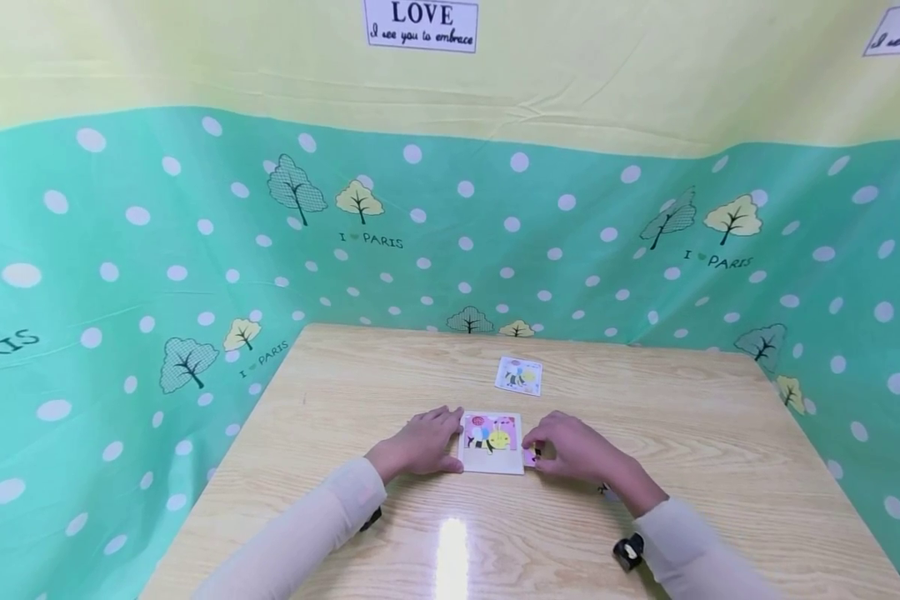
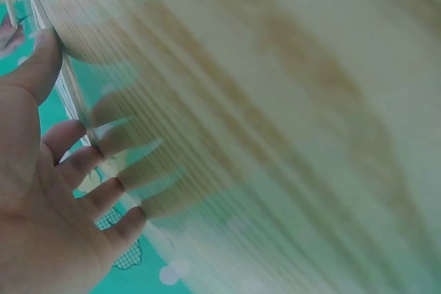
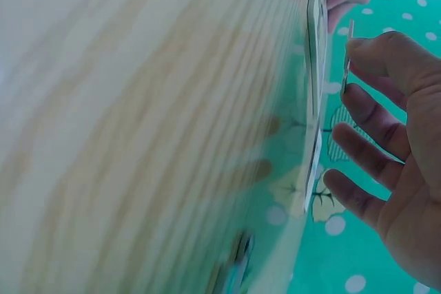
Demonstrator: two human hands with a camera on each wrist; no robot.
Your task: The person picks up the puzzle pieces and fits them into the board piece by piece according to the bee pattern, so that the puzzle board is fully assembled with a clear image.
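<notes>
A square puzzle board [image 1: 492, 464] lies flat on the table, its upper part filled with a picture of a bee on pink. My left hand [image 1: 423, 442] rests against the board's left side, thumb by the lower corner and fingers further up. In the left wrist view, its fingertips [image 2: 77, 160] touch the edge, loosely spread. Just beyond the board's right edge, my right hand [image 1: 573, 448] pinches a pink puzzle piece [image 1: 529, 455] between thumb and fingers. The right wrist view shows this thin piece [image 3: 348, 60] edge-on, held above the table; its other fingers stay loose.
Behind the board lies a square card [image 1: 519, 376] with a similar bee picture. Another small piece [image 1: 607, 492] lies partly hidden under the right wrist. The wooden table [image 1: 360, 375] is bordered by a green dotted cloth [image 1: 390, 283].
</notes>
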